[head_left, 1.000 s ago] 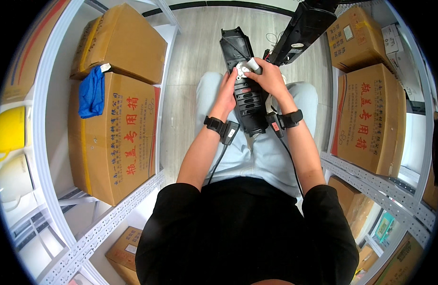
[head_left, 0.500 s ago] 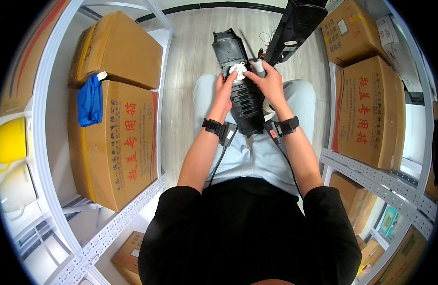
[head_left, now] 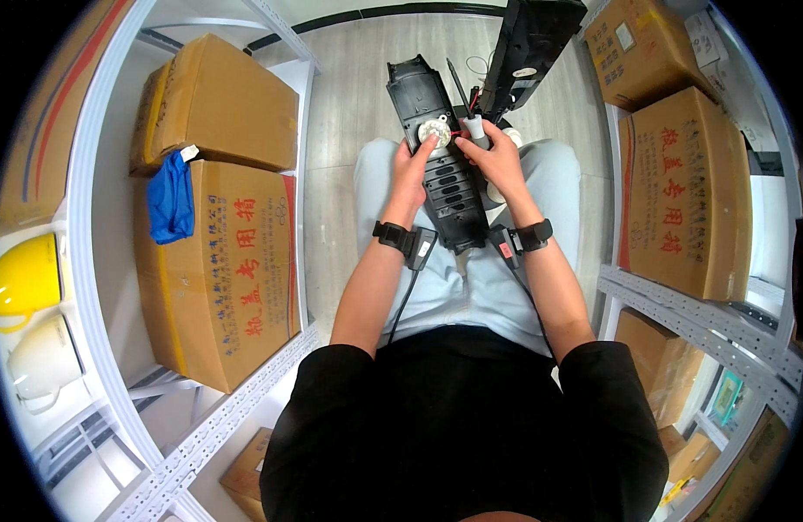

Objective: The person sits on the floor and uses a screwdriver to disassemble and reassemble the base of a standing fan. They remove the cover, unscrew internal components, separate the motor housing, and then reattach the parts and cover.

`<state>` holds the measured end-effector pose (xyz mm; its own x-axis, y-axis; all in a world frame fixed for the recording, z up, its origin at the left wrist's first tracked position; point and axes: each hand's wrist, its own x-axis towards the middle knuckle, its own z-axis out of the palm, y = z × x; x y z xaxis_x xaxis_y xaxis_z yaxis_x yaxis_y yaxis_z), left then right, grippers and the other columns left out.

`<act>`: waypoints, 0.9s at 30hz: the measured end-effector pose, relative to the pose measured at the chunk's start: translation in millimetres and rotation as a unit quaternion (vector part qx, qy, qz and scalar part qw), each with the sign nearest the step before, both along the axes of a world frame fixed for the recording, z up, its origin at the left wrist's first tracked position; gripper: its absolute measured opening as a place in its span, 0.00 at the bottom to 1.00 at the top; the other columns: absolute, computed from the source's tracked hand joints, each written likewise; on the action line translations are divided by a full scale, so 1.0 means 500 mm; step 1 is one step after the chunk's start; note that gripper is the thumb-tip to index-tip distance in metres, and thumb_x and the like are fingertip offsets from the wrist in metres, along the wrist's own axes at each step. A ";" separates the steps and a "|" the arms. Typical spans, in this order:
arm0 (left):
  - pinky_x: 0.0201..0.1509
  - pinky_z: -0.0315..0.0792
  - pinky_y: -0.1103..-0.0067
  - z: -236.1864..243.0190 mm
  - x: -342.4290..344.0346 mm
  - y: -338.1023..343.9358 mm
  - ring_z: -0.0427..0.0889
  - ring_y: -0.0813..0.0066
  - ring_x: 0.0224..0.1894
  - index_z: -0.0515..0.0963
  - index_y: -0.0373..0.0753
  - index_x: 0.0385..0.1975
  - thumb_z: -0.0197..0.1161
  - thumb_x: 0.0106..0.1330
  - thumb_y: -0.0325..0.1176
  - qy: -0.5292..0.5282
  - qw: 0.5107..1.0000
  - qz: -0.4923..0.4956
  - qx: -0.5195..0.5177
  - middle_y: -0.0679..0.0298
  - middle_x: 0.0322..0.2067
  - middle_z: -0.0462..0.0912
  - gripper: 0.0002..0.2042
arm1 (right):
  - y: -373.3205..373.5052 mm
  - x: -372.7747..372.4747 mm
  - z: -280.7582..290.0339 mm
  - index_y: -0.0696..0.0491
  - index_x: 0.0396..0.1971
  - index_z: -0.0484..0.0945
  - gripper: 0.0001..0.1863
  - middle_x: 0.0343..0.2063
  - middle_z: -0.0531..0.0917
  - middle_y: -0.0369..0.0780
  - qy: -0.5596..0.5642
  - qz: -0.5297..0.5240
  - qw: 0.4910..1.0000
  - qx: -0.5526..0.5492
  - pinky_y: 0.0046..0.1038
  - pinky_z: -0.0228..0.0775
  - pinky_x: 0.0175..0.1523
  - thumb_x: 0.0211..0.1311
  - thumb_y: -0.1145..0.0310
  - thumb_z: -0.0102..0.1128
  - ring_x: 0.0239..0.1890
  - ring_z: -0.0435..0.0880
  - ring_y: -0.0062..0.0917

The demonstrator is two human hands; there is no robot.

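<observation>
Left hand [head_left: 408,178] clamped on ribbed black housing [head_left: 454,213] at upper centre of the frame, thumb on round white disc [head_left: 428,129], right hand [head_left: 499,163] wrapped around grey-handled screwdriver [head_left: 474,127] just beside, shaft toward top edge, blue cloth [head_left: 170,202] against large cardboard box [head_left: 219,278] at frame left

Storeroom, shelved cartons [head_left: 217,278] on 2 sides

Bright, fairly even whitish light fills the scene with soft shadows, paling the floor [head_left: 336,113] while the black shirt [head_left: 462,426] loses most detail. The fisheye bows the white shelf upright [head_left: 85,261], and the corners fall to black.
</observation>
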<state>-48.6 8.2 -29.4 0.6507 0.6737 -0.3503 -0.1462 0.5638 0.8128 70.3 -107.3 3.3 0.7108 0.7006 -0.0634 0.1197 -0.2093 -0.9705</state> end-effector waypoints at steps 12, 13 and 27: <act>0.52 0.72 0.77 -0.019 -0.001 0.007 0.80 0.74 0.46 0.74 0.34 0.50 0.66 0.65 0.37 -0.032 0.999 -0.013 -0.002 0.61 0.46 0.82 0.18 | -0.046 -0.013 0.123 0.54 0.60 0.70 0.23 0.45 0.80 0.41 0.224 0.185 0.948 0.131 0.23 0.76 0.42 0.66 0.71 0.58 0.39 0.82 0.22; 0.52 0.72 0.77 -0.018 -0.002 0.007 0.80 0.74 0.46 0.74 0.34 0.50 0.66 0.65 0.37 -0.036 0.999 -0.017 -0.001 0.62 0.45 0.82 0.18 | -0.052 -0.017 0.143 0.55 0.60 0.70 0.23 0.45 0.80 0.41 0.251 0.187 0.938 0.150 0.23 0.76 0.42 0.65 0.69 0.58 0.39 0.82 0.22; 0.40 0.77 0.79 -0.002 0.001 0.000 0.81 0.78 0.39 0.75 0.38 0.49 0.62 0.69 0.35 -0.041 0.999 -0.013 0.002 0.65 0.39 0.81 0.13 | -0.045 -0.021 0.150 0.51 0.65 0.64 0.37 0.48 0.78 0.39 0.158 0.253 0.946 0.126 0.25 0.73 0.45 0.51 0.72 0.64 0.40 0.78 0.21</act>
